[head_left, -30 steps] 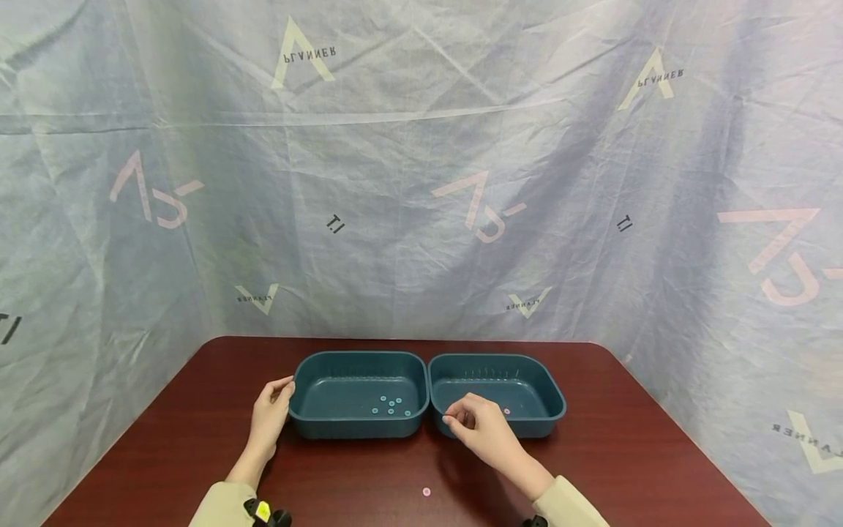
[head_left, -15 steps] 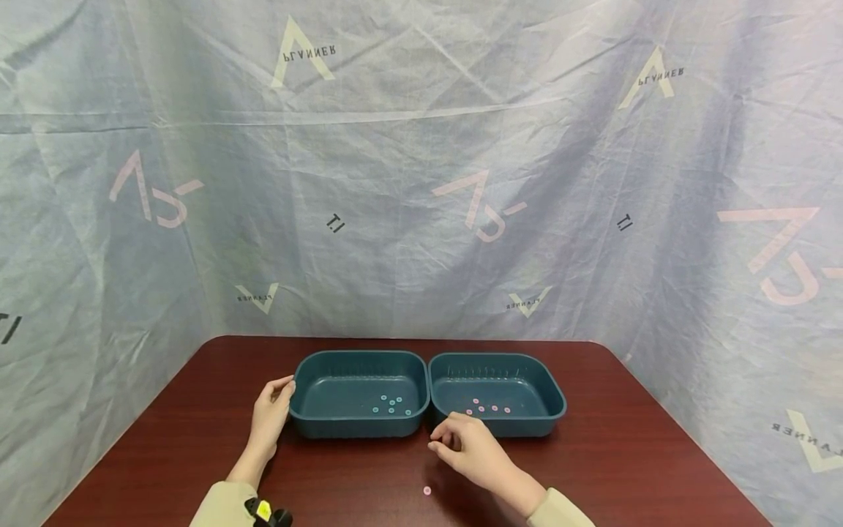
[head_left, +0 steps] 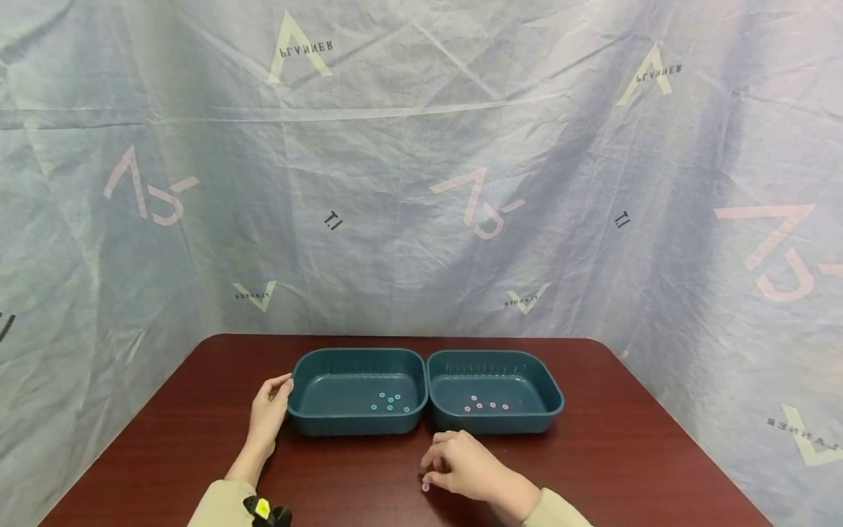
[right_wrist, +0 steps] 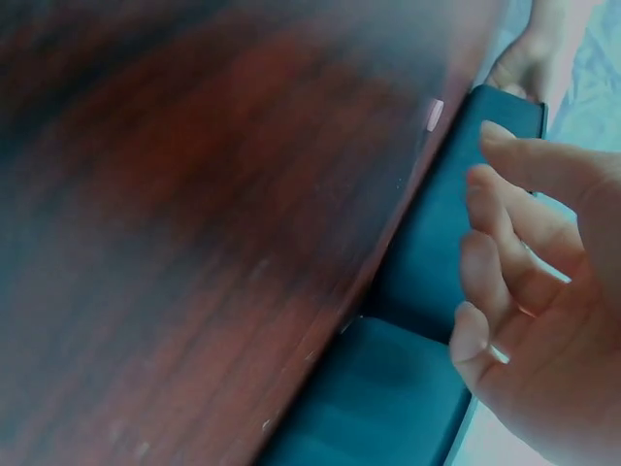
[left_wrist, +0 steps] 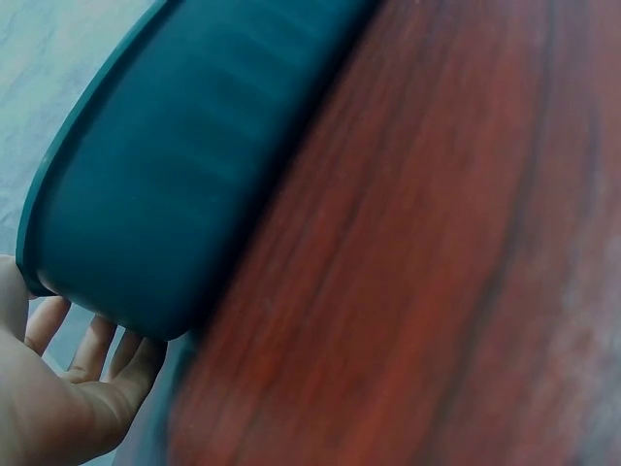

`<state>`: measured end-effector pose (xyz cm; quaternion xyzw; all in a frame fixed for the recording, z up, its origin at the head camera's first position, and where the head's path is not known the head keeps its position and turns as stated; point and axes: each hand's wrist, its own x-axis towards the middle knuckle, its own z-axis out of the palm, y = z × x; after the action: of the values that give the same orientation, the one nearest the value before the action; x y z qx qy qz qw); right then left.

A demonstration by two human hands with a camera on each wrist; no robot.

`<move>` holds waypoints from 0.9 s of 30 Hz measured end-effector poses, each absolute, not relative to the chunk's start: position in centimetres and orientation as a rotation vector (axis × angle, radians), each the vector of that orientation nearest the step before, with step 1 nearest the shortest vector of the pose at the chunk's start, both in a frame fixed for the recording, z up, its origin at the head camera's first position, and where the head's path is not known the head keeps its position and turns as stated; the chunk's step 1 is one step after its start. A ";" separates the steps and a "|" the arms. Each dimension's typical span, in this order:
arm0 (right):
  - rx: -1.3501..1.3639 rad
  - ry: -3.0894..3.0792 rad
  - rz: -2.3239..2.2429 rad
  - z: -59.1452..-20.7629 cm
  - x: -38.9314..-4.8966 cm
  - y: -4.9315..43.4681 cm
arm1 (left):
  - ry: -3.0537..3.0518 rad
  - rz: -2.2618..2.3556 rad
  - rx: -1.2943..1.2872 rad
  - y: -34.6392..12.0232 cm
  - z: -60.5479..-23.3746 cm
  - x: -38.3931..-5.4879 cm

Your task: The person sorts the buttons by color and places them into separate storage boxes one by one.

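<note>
My left hand (head_left: 275, 399) lies flat against the left end wall of the left teal bin (head_left: 358, 356), thumb up by the rim; the left wrist view shows its straight fingers (left_wrist: 92, 349) beside that bin's corner (left_wrist: 184, 194). This bin holds several light blue discs (head_left: 390, 401). The right teal bin (head_left: 494, 356) stands touching it and holds several pink discs (head_left: 486, 405). My right hand (head_left: 440, 468) is down on the table in front of the bins, fingers loosely curled, fingertips at a single pink disc (head_left: 426, 487). The right wrist view shows its fingers (right_wrist: 505, 291) holding nothing.
The dark red wooden table (head_left: 626, 454) has bare surface left, right and in front of the bins. A wrinkled pale blue cloth backdrop (head_left: 421, 183) closes off the back and both sides.
My right hand has pulled back out of the right bin, toward me and down, and now reaches the lone pink disc on the table. The left hand has stayed put.
</note>
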<state>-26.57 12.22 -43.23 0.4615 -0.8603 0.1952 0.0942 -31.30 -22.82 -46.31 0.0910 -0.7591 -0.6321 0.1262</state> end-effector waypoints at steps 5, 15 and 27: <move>1.403 -2.556 0.439 -43.1 -26.2 12.0 | -2.201 -1.846 0.272 -22.9 -46.3 -31.3; 1.435 -2.535 0.335 -43.3 -26.4 11.9 | -2.190 -1.840 0.277 -22.9 -46.1 -31.5; 1.428 -2.569 0.476 -43.7 -26.5 11.8 | -2.200 -1.843 0.272 -22.8 -46.3 -31.5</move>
<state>-26.51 11.78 -43.70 0.4779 -0.8599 0.1594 0.0819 -31.50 -22.84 -46.28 0.0935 -0.7567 -0.6340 0.1291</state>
